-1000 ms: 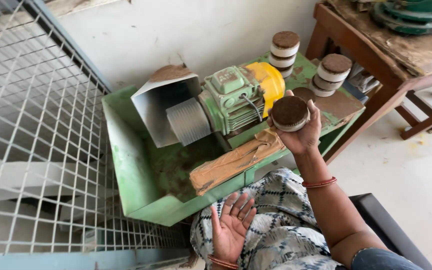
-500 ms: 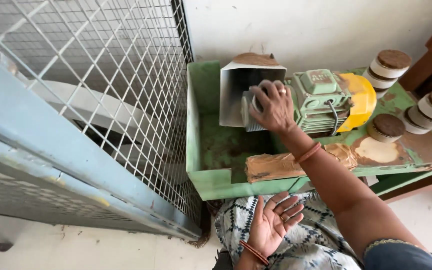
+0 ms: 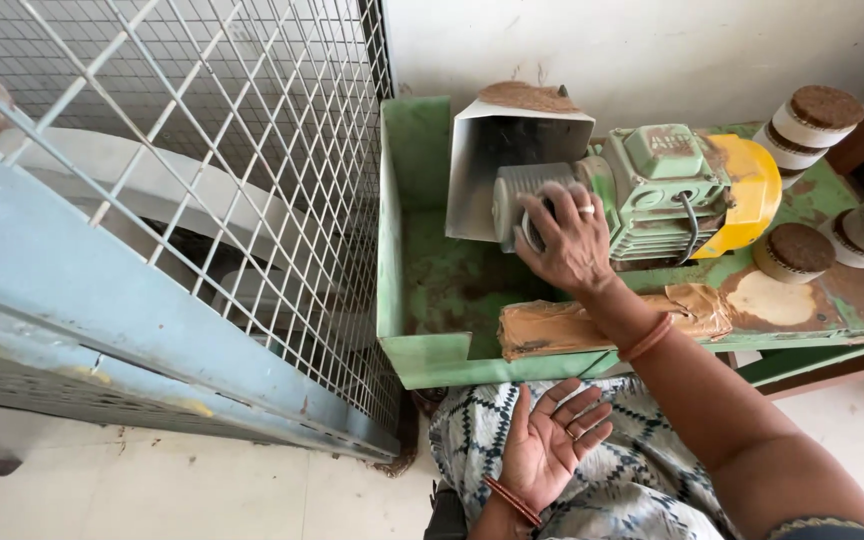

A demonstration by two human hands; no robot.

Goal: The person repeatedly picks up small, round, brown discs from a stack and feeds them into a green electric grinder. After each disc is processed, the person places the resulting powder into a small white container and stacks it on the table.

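Observation:
My right hand (image 3: 570, 238) reaches into a green metal tray (image 3: 397, 250) and is curled over a round disc, pressing it against the grey ribbed drum (image 3: 514, 196) of a green motor (image 3: 667, 185). Only a dark edge of the disc shows between my fingers. A bent metal hood (image 3: 480, 160) stands around the drum. My left hand (image 3: 552, 440) rests palm up on my lap with its fingers spread and nothing in it.
Several round cream discs with dark brown tops (image 3: 810, 120) stand at the right of the tray; one (image 3: 794, 250) sits near the motor's yellow end cap (image 3: 752, 185). A brown-wrapped block (image 3: 552, 325) lies along the tray's front. A wire mesh panel (image 3: 202, 150) fills the left.
My right hand has carried the dark-topped disc from the right side of the machine to the grey drum. The view has swung left. My left hand has stayed on my lap.

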